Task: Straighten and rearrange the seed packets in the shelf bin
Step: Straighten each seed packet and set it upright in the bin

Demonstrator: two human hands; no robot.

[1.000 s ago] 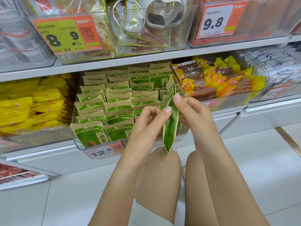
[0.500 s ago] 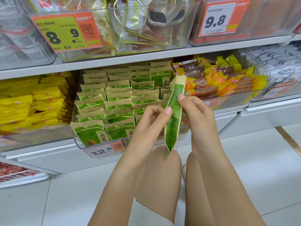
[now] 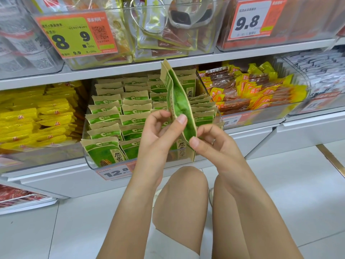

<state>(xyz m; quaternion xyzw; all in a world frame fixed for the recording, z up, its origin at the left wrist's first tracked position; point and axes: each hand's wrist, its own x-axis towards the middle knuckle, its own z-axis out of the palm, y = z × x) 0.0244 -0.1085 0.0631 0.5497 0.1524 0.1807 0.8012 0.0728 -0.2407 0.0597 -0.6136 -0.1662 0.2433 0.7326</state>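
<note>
A green and tan seed packet (image 3: 179, 98) stands edge-on and upright in front of the clear shelf bin (image 3: 89, 161). My left hand (image 3: 158, 131) pinches its lower part with thumb and fingers. My right hand (image 3: 214, 144) pinches its bottom corner from the right. Inside the bin, several matching seed packets (image 3: 112, 116) stand in rows, leaning back. A packet at the front right (image 3: 182, 148) stands behind my hands, partly hidden.
A bin of yellow packets (image 3: 37, 120) sits to the left, and a bin of orange and yellow snacks (image 3: 252, 92) to the right. An upper shelf (image 3: 130, 67) carries more clear bins with price tags. My bare knees (image 3: 186, 184) crouch over the tiled floor.
The packet has risen and now points up toward the upper shelf. My right hand slid from its upper edge down to its bottom corner, and my left hand moved up with it.
</note>
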